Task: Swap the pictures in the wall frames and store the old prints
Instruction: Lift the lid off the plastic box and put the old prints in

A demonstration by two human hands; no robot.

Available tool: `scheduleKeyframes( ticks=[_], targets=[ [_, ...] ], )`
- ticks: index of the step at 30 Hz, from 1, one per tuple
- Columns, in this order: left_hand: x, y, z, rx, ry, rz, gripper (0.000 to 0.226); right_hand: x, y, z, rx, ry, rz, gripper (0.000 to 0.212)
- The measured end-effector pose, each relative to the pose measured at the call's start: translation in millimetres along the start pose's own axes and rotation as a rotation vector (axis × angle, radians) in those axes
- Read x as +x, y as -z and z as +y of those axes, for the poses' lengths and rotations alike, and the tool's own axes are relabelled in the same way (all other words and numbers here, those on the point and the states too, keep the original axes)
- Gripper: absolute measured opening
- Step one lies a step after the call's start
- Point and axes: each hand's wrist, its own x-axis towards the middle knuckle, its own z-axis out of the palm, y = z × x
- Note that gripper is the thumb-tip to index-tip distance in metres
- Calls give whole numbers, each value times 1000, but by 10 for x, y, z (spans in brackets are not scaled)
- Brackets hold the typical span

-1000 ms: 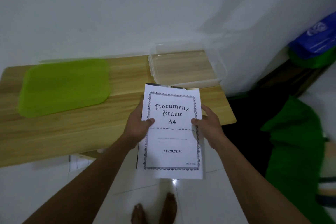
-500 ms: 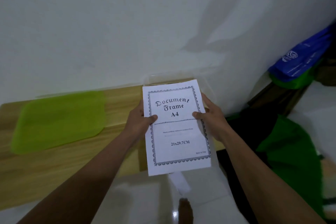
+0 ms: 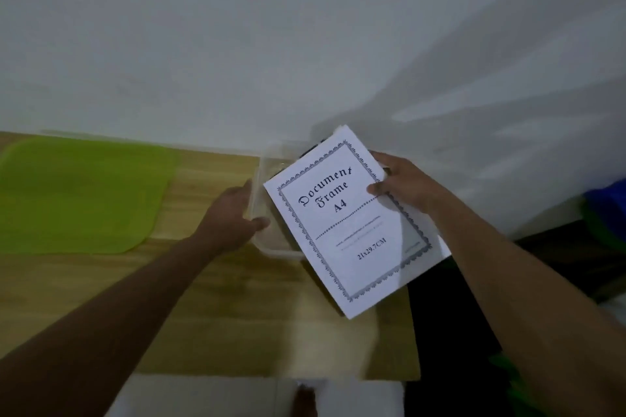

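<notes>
mat (image 3: 78, 196) on table's (image 3: 203, 298) left | box (image 3: 262, 244) right of it, by the wall (image 3: 305, 44) | print (image 3: 349, 223) over box's right side | left hand (image 3: 233, 217) on box's left wall

Two bare hands are seen, the left hand (image 3: 233, 213) and the right hand (image 3: 403, 186). Both forearms are left uncovered by clothing from the wrists to the near edge of the view: the left forearm (image 3: 111, 308) at the near left, the right forearm (image 3: 515, 267) at the near right. Their outlines are softened by motion blur.
</notes>
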Motion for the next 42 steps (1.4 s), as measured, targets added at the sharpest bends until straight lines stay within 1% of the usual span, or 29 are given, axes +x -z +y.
scheduleKeyframes(
  ticks=[3, 4, 6, 11, 13, 16, 19, 21, 25, 29, 34, 37, 39, 42],
  targets=[
    [237, -6, -124, 219, -24, -225, 134, 414, 190, -60, -194, 26, -109, 76],
    [280, -26, -147, 273, -17, -286, 145, 558, 219, -59, -256, 33, -143, 77],
    [348, -51, -166, 323, 12, -363, 152, 842, 225, -31, -356, 48, -208, 80],
    [500, -65, -164, 355, 42, -428, 165, 1362, 15, -67, -555, 109, -357, 83],
    [531, -113, -161, 377, 64, -460, 164, 1488, -100, -67, -652, 128, -400, 83],
    [563, -136, -140, 381, 62, -452, 163, 1623, -262, -14, -777, 180, -428, 84],
    [588, -130, -155, 364, 56, -437, 163, 1728, -382, 73, -815, 218, -429, 85],
    [606, -143, -183, 367, 64, -437, 162, 1748, -423, 145, -802, 239, -399, 84],
    [594, -158, -234, 351, 77, -426, 160, 1726, -498, 286, -819, 316, -304, 72],
    [584, -141, -265, 323, 65, -409, 160, 1648, -504, 292, -912, 331, -252, 61],
    [565, -166, -235, 277, 35, -392, 161, 1438, -475, 221, -943, 388, -145, 48],
    [475, -102, -143, 216, -13, -352, 149, 1256, -531, 26, -947, 362, -109, 46],
    [412, -8, -132, 185, -19, -277, 132, 1118, -618, -163, -948, 353, -85, 44],
    [341, 203, -294, 204, 16, -140, 104, 966, -850, -502, -916, 357, -36, 42]
  ],
)
